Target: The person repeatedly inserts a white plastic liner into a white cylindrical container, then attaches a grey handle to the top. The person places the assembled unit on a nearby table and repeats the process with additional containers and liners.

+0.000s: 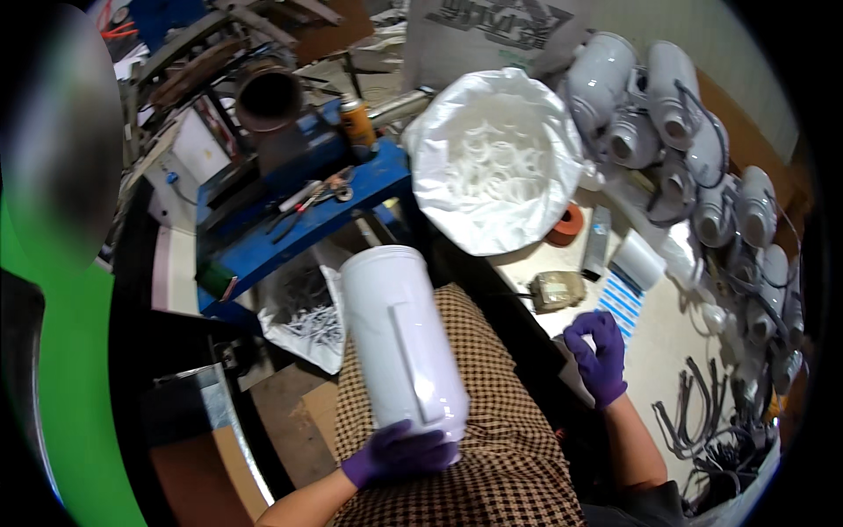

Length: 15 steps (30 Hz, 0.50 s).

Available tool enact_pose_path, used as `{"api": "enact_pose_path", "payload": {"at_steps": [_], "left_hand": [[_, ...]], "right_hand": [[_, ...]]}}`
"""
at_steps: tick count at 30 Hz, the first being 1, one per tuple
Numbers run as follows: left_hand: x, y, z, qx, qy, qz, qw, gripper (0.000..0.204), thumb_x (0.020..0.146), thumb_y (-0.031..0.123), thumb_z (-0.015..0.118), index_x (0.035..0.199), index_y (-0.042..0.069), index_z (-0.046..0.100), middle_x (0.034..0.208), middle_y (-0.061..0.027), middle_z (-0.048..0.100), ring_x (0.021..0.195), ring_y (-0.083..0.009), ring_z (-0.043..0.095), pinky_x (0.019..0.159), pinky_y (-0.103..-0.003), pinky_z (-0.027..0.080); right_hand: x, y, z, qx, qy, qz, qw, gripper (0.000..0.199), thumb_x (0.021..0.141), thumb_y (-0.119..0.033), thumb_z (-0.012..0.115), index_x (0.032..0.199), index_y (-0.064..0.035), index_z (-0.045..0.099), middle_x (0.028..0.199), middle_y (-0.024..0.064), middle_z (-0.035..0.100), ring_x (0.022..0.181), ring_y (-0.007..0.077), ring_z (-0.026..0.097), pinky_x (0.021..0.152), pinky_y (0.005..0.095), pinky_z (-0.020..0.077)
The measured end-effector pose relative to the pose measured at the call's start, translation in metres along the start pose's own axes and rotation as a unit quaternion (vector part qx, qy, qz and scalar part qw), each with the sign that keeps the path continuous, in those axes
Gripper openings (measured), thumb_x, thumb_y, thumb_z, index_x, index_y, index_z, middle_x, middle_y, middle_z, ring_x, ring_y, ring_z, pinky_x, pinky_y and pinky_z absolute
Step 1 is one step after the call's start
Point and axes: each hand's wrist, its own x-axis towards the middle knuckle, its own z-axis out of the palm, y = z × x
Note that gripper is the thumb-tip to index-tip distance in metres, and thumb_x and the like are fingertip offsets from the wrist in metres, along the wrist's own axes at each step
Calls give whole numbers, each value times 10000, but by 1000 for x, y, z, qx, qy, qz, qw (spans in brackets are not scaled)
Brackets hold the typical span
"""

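A white cylindrical housing (399,334) with a long raised strip along its side lies across my lap, its far end pointing away from me. My left hand (408,455), in a purple glove, grips the near end of it, with the thumb side partly hidden. Over the right-hand table my right hand (600,356), also gloved in purple, has its fingers curled into a pinch. What it holds, if anything, I cannot make out. Just beyond that hand lies a sheet of blue-and-white labels (620,307), partly under a white roll (638,261).
A white bag of clear rings (496,162) stands ahead. On the table are a tan taped block (557,291), an orange-brown tape roll (566,225) and black cables (702,408). White housings (601,79) crowd the right. Left are a blue machine bench (303,220) with pliers and a bag of screws (316,325).
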Motion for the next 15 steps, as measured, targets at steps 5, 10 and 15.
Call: {"api": "enact_pose_path", "payload": {"at_steps": [5, 10, 15], "left_hand": [[-12, 0, 10, 247, -84, 154, 953, 480, 981, 283, 550, 1447, 339, 449, 1512, 60, 466, 1427, -138, 437, 1176, -460, 341], [-16, 2, -2, -61, -122, 52, 989, 498, 1015, 257, 526, 1498, 205, 422, 1574, -39, 402, 1452, -192, 395, 1231, -431, 282], [-9, -4, -16, -23, -151, 53, 987, 493, 985, 265, 533, 1468, 318, 451, 1567, 32, 405, 1457, -154, 382, 1240, -461, 242]], "right_hand": [[108, -44, 107, 122, -104, -182, 970, 125, 907, -153, 603, 912, -33, 638, 847, 104, 604, 815, 297, 570, 737, 387, 460], [148, -79, 195, 223, -243, 11, 944, 296, 929, -297, 696, 834, -19, 655, 864, 123, 612, 904, 280, 596, 809, 383, 497], [130, -76, 228, 234, -145, 73, 959, 444, 831, -302, 829, 1172, -87, 641, 1138, 133, 557, 983, 256, 601, 888, 372, 508]]}}
